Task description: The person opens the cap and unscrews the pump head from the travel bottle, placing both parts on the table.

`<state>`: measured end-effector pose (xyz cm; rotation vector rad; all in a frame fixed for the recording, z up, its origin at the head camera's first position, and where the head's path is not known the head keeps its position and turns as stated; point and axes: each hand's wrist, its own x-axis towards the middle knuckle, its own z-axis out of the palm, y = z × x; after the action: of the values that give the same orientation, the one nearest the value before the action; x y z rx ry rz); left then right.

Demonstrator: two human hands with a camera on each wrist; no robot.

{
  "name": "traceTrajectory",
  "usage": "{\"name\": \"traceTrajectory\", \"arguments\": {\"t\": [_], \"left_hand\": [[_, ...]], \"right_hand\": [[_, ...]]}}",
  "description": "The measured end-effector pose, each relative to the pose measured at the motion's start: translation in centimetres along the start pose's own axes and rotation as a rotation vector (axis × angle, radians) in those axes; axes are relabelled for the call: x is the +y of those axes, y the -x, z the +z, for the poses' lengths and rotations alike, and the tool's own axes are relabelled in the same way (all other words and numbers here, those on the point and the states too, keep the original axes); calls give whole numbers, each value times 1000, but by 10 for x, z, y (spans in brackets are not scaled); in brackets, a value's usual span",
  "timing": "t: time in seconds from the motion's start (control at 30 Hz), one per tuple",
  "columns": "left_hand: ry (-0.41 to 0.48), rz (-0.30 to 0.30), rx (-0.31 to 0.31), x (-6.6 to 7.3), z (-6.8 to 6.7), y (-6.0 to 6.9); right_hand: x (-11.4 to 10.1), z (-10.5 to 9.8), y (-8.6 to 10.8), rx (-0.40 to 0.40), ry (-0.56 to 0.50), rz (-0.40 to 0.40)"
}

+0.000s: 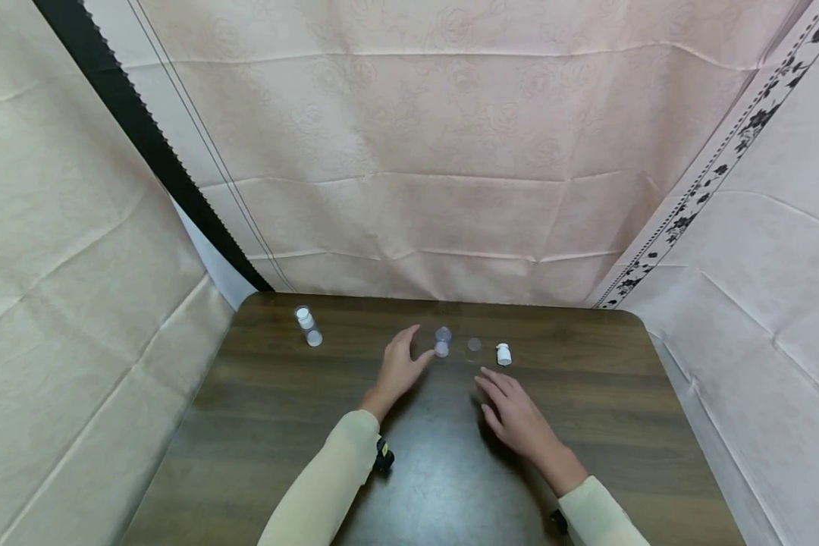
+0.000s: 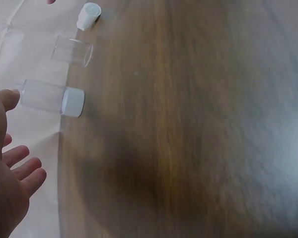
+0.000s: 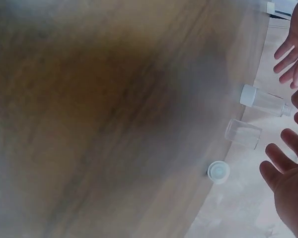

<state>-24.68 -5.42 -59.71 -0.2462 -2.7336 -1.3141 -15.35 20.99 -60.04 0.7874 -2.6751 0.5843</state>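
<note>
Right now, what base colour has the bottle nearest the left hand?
The base is white, seen best in the left wrist view.

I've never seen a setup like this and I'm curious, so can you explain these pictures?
There's no machine: a person works with a bare left hand and right hand. One picture comes from a camera on the head, looking forward and down; the others come from wrist cameras. On the wooden table, a clear container with a white end is nearest the left hand; beside it are a clear cylinder and small white piece. Another white-and-clear container is farther left. Neither hand appears to hold anything.
</note>
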Motion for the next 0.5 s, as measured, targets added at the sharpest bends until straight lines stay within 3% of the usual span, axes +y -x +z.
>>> {"name": "traceTrajectory", "arguments": {"t": [0.3, 0.5], "left_hand": [[-123, 15, 5, -4, -30, 21], [-171, 44, 40, -18, -51, 35]], "right_hand": [[-8, 0, -15, 14, 132, -153], [-17, 7, -25, 12, 148, -228]]}}
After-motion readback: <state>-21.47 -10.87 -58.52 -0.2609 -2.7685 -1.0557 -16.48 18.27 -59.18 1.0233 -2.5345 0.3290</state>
